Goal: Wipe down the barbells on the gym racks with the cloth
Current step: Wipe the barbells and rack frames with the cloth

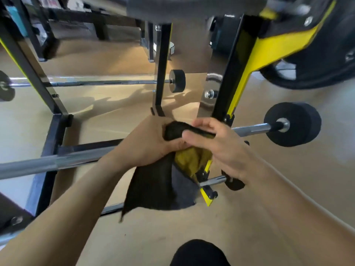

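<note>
At centre frame, the cloth (163,181) is gripped by both hands, left (151,143) and right (215,146), over the barbell (251,128), whose weighted end lies at 3 o'clock; open floor (288,189) is seen beyond.

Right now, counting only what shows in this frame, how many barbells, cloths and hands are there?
barbells: 3 (far, middle, nearest)
cloth: 1
hands: 2 (left, right), both gripping the cloth
Total: 6
</note>
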